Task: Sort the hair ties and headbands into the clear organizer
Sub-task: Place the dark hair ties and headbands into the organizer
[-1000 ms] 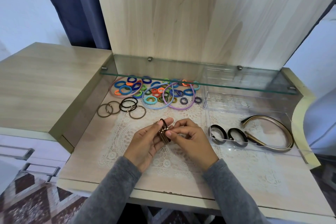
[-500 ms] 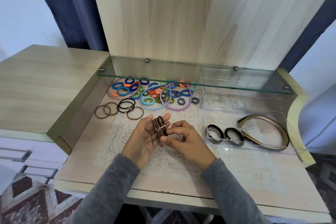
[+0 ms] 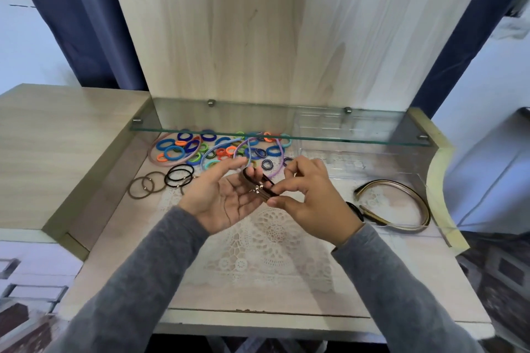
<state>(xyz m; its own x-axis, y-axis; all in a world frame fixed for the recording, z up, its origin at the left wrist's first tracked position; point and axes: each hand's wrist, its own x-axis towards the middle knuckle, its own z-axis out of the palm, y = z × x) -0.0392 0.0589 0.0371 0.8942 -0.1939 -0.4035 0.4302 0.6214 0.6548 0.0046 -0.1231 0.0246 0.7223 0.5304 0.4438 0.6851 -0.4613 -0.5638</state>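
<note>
Right hand (image 3: 312, 203) pinches brown hair ties (image 3: 263, 194), half hiding black ties (image 3: 355, 210) behind.

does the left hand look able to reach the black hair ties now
Probably yes: the black hair ties lie uncovered just beside the left hand, nothing between them; the right hand pinches the brown bundle.
</note>
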